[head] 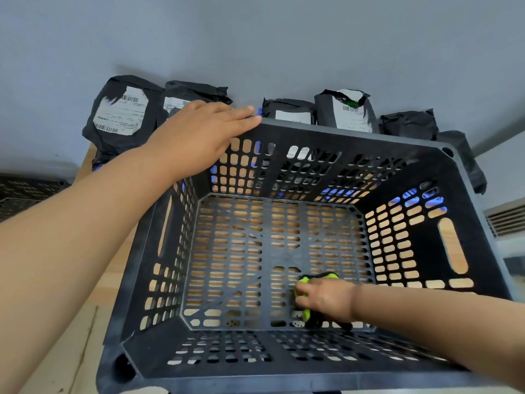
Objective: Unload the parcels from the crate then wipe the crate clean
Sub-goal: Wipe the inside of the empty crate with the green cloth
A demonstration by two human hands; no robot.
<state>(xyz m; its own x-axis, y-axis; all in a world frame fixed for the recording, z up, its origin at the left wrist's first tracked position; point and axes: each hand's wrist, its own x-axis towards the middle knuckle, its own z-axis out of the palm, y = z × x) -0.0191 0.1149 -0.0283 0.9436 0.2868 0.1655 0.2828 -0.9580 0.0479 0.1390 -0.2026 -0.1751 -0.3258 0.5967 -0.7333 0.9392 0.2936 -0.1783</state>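
A black perforated plastic crate (349,131) stands on a wooden table, and nothing but a cloth lies inside it. My left hand (196,135) rests over the crate's far left corner, fingers stretched along the far rim. Down on the crate floor, near its front right, my right hand (324,300) presses a bright green and black cloth (305,311). Several black parcels with white labels stand behind the crate against the wall, among them a large one (119,115) at the left and a tall one (348,110) at the right.
The light wooden table (113,280) shows at the crate's left and through its holes. Another dark perforated crate (25,191) sits lower at the far left. A grey wall (284,38) rises right behind the parcels. A vent grille (505,220) is at the right.
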